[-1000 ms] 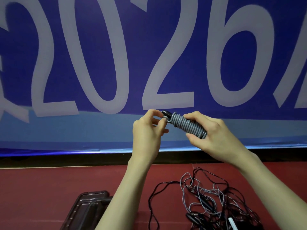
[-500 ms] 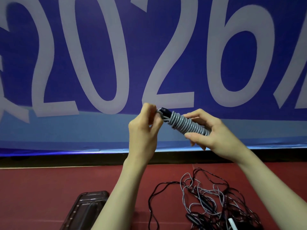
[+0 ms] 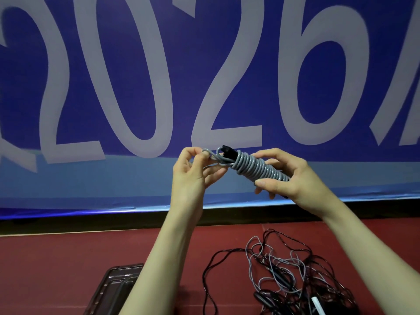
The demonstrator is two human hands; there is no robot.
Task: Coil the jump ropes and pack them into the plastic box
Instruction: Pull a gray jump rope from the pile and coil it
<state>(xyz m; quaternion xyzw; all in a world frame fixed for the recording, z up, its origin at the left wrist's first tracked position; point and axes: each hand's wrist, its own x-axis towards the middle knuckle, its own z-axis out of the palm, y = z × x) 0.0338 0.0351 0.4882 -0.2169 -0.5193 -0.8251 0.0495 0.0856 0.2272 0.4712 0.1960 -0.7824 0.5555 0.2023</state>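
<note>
I hold a grey jump rope (image 3: 254, 168) up in front of me, its cord wound tightly around black handles whose tip shows at the upper left end. My right hand (image 3: 293, 178) grips the wound bundle at its lower right end. My left hand (image 3: 193, 171) pinches a small loose loop of the grey cord at the bundle's left end. Down on the red surface lies a tangled pile of black and grey jump ropes (image 3: 293, 273). A dark plastic box (image 3: 113, 285) sits at the lower left, partly hidden by my left forearm.
A large blue banner (image 3: 204, 76) with pale numerals fills the background above a black strip. The red surface (image 3: 56, 258) spreads between the box and the wall. A small white handle tip (image 3: 317, 303) pokes out of the rope pile.
My left hand has drawn a short loop of grey cord out leftward from the bundle's end. The bundle stays raised in my right hand, shifted slightly.
</note>
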